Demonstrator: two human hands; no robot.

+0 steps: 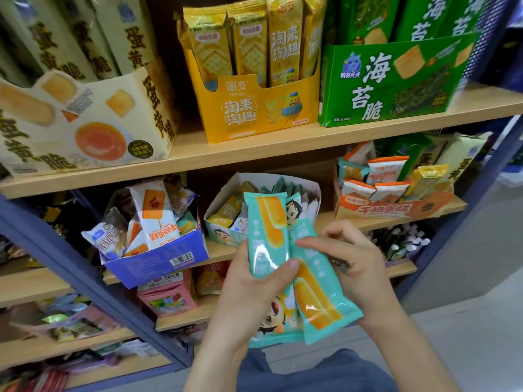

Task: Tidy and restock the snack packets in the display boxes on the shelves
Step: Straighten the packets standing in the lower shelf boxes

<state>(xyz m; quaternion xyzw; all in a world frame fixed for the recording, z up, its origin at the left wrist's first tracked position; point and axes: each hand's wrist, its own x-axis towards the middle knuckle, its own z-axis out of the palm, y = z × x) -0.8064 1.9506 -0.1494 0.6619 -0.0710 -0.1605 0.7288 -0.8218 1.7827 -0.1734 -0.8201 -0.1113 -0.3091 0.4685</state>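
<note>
Head view, one frame. Both hands hold teal snack packets in front of the white cartoon display box (226, 236), which sits on the second shelf (353, 224) down.

Left hand (254, 281): fingers wrapped closed round the mid-length of one upright teal packet (266, 230), thumb pressed across its front face. Its top end stands up in front of the box's opening. More teal packets with a cartoon face appear stacked behind it; count unclear.

Right hand (353, 261): fingers curled, partly closed, thumb and fingertips on the upper edge of a second teal packet (319, 292), which tilts down and away from the box.

Handling (judgement):
- Packets look light; each is carried with a loose hold.
- Film wrapper is glossy, with highlights on the surface, so likely slippery when several are stacked.
- Long orange bar printed on the front suggests a cake or wafer inside, likely crushable. Avoid squeezing the middle hard or bending.
- Crimped serrated end seals are flat and hold no product. Best place to pinch. Otherwise hold by the long side edges.

The box already holds mixed yellow and teal packets, loosely tipped.
</note>
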